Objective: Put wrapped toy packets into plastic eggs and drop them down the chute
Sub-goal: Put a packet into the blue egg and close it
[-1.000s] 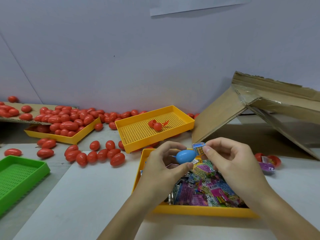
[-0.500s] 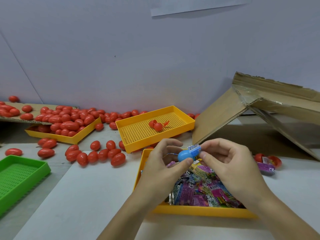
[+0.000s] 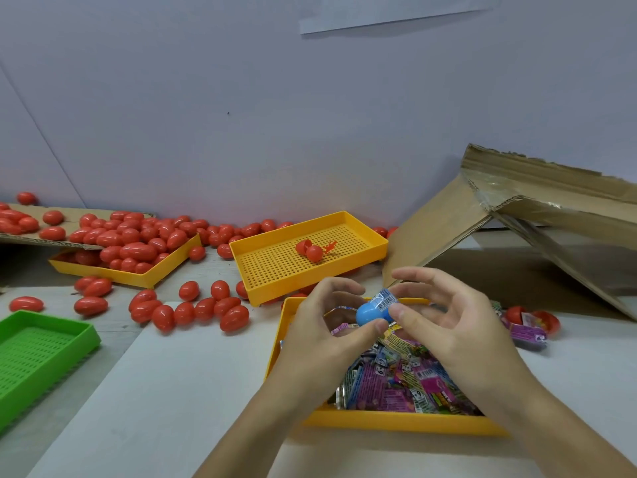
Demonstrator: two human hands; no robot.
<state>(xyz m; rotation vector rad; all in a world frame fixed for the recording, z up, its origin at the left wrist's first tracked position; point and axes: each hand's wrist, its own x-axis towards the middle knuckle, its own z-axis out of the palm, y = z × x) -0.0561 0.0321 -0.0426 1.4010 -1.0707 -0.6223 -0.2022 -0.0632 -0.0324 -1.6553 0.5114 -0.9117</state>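
1. While both hands meet above the near yellow tray [image 3: 396, 419], the left hand [image 3: 327, 336] grips a blue egg half [image 3: 370, 313] between thumb and curled fingers.
2. The right hand [image 3: 458, 336] pinches a wrapped toy packet [image 3: 385, 300] with thumb and forefinger, its other fingers spread loosely above; the packet's barcoded end sits at the mouth of the blue egg half, touching it.
3. The near yellow tray lies on the worktop [image 3: 179, 391] directly below the hands and holds a heap of loose packets [image 3: 406, 381] in purple, pink and yellow wrappers.
4. Behind it stands a second yellow tray [image 3: 306, 267], perforated, with an opened red egg [image 3: 310, 250] and a small orange piece inside.
5. A cardboard chute [image 3: 510, 222] slopes down at the right rear, its lower flap resting on the worktop just beside the second tray.
6. To the right of the hands an open red egg with a purple packet [image 3: 531, 327] lies on the worktop.
7. At the left rear a third yellow tray [image 3: 151, 276] is piled with closed red eggs [image 3: 138, 250], and many more are scattered around it and along the wall.
8. A green tray [image 3: 44, 353] sits at the left edge, partly cut off.
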